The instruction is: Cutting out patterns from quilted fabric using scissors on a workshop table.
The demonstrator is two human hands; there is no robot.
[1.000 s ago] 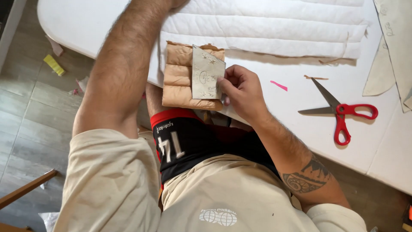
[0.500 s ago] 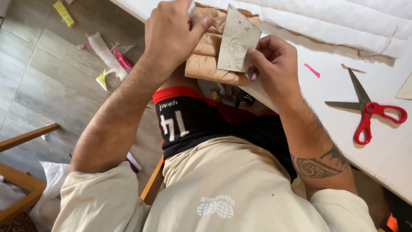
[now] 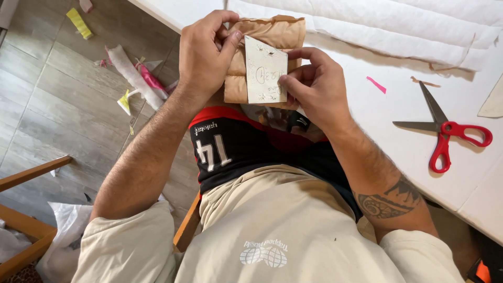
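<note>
A: What is being held at this moment?

B: A tan quilted fabric piece (image 3: 272,50) is held up in front of the body, over the near edge of the white worktop (image 3: 419,152). A small pale card template (image 3: 265,77) is laid flat against its face. The left hand (image 3: 204,55) is closed on the upper left edge of the fabric, thumb pressed at the card's top corner. The right hand (image 3: 314,86) is closed on the card's lower right edge, pinching card and fabric together.

A: Which step does that appear to be?

B: The card is judged to be in the course of being lined up on the padded piece. A firm, steady grip on both edges would be called for next, so that the card is not slid off the ribs of the quilting.

A: What lies about it?

B: Red-handled scissors (image 3: 445,131) are lying open on the worktop, well apart to the right, with a pink scrap (image 3: 376,84) near them. White quilted padding (image 3: 393,26) is spread behind. Offcuts (image 3: 136,78) are scattered on the floor.

A: What has changed from a second ago?

B: The left arm, then stretched away over the worktop, has been brought back, and the fabric is now gripped by both hands.
</note>
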